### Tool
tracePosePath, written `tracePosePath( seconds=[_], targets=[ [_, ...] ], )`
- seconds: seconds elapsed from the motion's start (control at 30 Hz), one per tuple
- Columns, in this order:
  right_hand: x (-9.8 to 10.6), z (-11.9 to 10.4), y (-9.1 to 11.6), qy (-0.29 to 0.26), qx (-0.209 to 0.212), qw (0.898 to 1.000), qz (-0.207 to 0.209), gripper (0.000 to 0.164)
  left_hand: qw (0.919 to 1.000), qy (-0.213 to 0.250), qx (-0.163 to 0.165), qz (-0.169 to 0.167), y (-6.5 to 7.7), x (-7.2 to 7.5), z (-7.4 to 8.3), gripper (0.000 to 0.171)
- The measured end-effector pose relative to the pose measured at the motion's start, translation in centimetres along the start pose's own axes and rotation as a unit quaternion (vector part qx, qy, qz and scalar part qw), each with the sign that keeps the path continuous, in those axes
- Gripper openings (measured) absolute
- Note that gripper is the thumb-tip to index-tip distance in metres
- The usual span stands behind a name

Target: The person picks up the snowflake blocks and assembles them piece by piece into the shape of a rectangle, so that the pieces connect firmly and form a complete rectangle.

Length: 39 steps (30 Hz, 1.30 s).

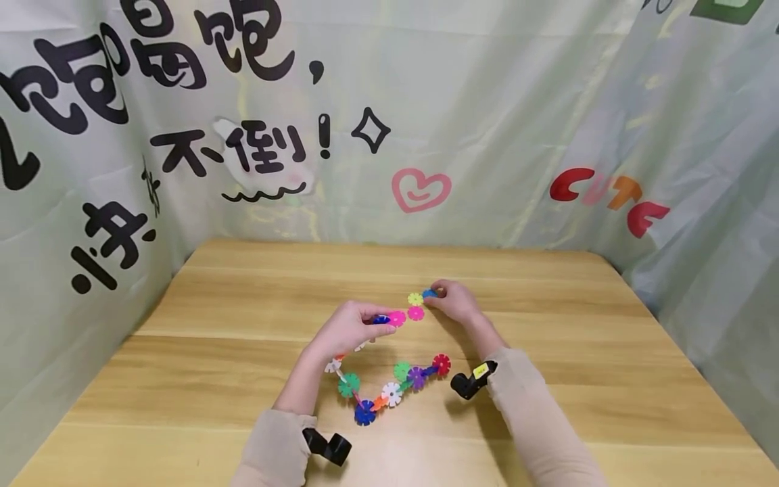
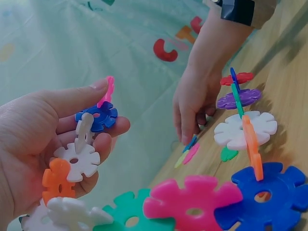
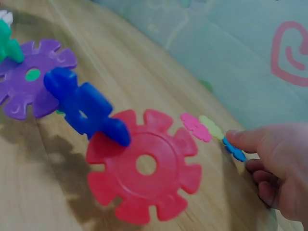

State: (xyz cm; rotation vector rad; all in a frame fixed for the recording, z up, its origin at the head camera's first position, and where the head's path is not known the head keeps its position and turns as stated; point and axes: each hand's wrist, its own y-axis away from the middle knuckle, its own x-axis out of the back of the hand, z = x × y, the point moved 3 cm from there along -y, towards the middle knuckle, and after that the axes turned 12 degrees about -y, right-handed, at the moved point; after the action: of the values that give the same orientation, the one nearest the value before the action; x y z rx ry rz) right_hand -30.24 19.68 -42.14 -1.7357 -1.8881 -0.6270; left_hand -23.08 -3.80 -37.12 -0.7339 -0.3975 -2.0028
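My left hand (image 1: 353, 328) pinches one end of a chain of plastic snowflake discs, with thumb on a pink disc (image 2: 109, 92) and fingers around a blue disc (image 2: 102, 117). The chain hangs from this hand through white, orange, green and pink discs to a large blue disc (image 2: 269, 202). From there it runs on through a purple disc (image 3: 33, 79) to a red disc (image 3: 144, 166) at its other end. Farther back, my right hand (image 1: 455, 301) pinches a loose blue disc (image 3: 234, 149) between thumb and fingers, low at the table.
Beside the right hand's fingertips lie a loose yellow disc (image 1: 415, 299) and a loose pink disc (image 1: 416, 313). A green disc (image 2: 229, 153) lies on the wooden table (image 1: 243, 291) near the chain. Printed curtains (image 1: 487, 122) surround the table at the back and sides.
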Motion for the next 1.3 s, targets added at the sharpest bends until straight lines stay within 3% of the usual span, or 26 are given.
tracePosePath(
  seconds=[0.2,0.4,0.63,0.9,1.07,1.3],
  targets=[
    [-0.4,-0.1,-0.1,0.030,-0.016,0.999,-0.004,0.035,1.0000,0.000,0.000,0.003,0.1,0.0,-0.2,0.039],
    [0.1,-0.2,0.1,-0.018,-0.016,1.000,0.004,0.026,1.0000,-0.004,-0.002,0.006,0.2,0.1,-0.1,0.038],
    [0.7,0.4,1.6,-0.086,0.019,0.996,0.023,0.016,1.0000,-0.008,-0.002,0.004,0.3,0.1,0.0,0.037],
    [1.5,-1.6,4.4,-0.215,0.026,0.975,0.048,0.020,1.0000,-0.005,-0.003,0.006,0.3,0.1,0.2,0.035],
    [1.9,-3.3,5.9,-0.278,0.065,0.958,0.028,0.016,0.9998,-0.013,-0.007,0.009,0.2,0.1,0.2,0.035],
    [0.8,-5.6,7.9,-0.293,0.118,0.949,-0.004,0.013,0.9999,-0.011,-0.007,0.005,0.0,-0.3,0.0,0.037]
  ],
)
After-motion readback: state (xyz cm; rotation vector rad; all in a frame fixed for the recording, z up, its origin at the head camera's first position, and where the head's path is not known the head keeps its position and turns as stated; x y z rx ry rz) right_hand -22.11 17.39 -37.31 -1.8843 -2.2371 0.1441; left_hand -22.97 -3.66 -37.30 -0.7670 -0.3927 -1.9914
